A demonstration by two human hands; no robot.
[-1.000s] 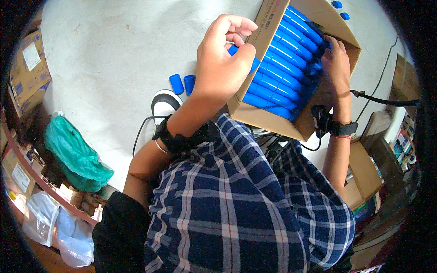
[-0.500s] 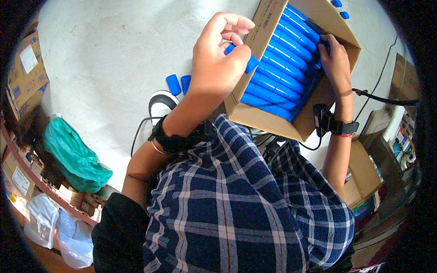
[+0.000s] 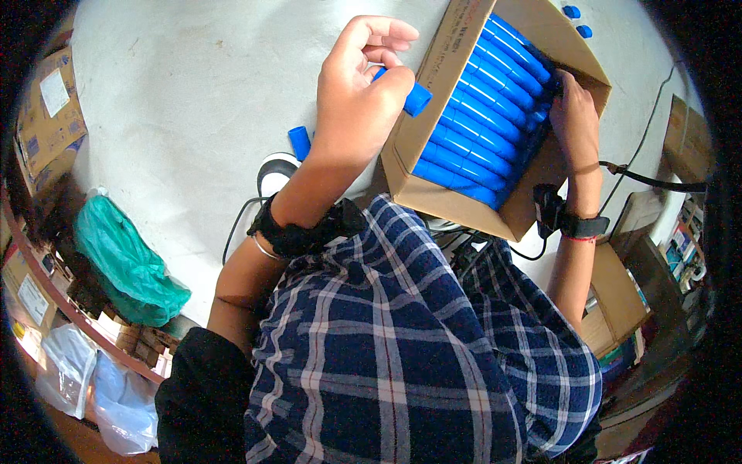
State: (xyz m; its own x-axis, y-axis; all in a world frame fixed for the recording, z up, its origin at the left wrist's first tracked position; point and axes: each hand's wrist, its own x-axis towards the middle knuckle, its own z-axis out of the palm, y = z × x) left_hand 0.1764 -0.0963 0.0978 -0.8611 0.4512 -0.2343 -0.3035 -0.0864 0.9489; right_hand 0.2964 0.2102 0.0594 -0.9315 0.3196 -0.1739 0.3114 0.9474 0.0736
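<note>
My left hand (image 3: 352, 97) is closed on a blue pipe coupling (image 3: 418, 100), just outside the left wall of an open cardboard box (image 3: 435, 99). One end of the coupling sticks out past my thumb; the rest is partly covered by my fingers. Inside the box, blue couplings (image 3: 479, 116) lie end to end in several neat rows. My right hand (image 3: 576, 116) reaches into the box at its right side, by the row ends. Its fingers curl down into shadow, and their tips are hidden, so what they grip does not show.
Another blue coupling (image 3: 299, 142) stands on the floor beside my shoe (image 3: 276, 172). Two small blue pieces (image 3: 571, 11) lie beyond the box. Black cables run beneath it. A green plastic bag (image 3: 127, 263) and cartons (image 3: 54, 116) are at left; an open carton (image 3: 618, 305) is at right.
My left hand has drawn slightly left with the coupling, away from the box wall. My right hand has shifted a little right and down, its fingers curled more.
</note>
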